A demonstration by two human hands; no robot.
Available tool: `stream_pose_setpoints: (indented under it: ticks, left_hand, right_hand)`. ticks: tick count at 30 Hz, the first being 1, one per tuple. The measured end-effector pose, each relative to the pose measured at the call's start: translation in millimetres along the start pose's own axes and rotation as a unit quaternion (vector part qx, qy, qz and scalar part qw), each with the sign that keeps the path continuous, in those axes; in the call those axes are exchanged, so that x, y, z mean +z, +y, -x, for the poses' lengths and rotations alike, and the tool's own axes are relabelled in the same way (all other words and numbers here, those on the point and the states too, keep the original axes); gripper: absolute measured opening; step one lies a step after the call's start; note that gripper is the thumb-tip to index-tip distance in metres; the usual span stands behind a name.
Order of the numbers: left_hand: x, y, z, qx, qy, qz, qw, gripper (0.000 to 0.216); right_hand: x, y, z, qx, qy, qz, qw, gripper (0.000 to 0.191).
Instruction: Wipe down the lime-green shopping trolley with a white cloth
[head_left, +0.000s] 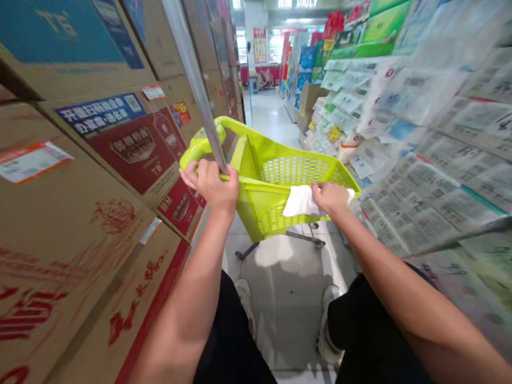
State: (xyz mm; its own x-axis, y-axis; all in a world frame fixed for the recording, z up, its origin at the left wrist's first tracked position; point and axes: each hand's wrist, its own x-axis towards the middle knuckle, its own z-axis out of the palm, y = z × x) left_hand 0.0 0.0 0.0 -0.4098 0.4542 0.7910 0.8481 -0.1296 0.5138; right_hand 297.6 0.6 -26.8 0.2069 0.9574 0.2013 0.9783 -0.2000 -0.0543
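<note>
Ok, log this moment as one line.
left hand: at metal pole and green cart | right hand: holds white cloth against cart

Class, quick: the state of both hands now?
Left hand: closed over a corner of the green basket.
Right hand: holding white cloth against the basket.

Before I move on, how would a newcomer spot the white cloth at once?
Between the stacked cartons on the left and the plastic-wrapped packs on the right stands a yellow-green cart. Against its near side, the right hand holds the white cloth. Limp and plain white, it stands out from the cart's bright, perforated plastic.
</note>
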Motion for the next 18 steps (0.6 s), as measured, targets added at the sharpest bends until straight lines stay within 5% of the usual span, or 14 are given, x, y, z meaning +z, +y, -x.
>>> stream_pose_setpoints:
  ticks: [4,8,11,18]
  left_hand:
    - [-1.9,23.5,20.6,0.01,-0.02,0.016,1.0,0.018]
    - [-1.5,22.3,19.3,0.012,-0.005,0.016,1.0,0.02]
    - [-1.3,5.8,8.2,0.014,0.005,0.011,1.0,0.02]
    - [-4.2,-18.7,-4.2,0.043,0.005,0.0,0.999,0.022]
  right_hand:
    - [-21.3,-94.8,19.9,-0.107,0.021,-0.103,0.989,0.072]
    - [-30.2,-124.5,30.0,-0.172,0.032,-0.162,0.971,0.08]
    - [-20.6,-89.2,25.8,-0.165,0.002,-0.115,0.98,0.078]
    - [17.7,68.8,-0.9,0.0,-0.017,0.017,1.0,0.066]
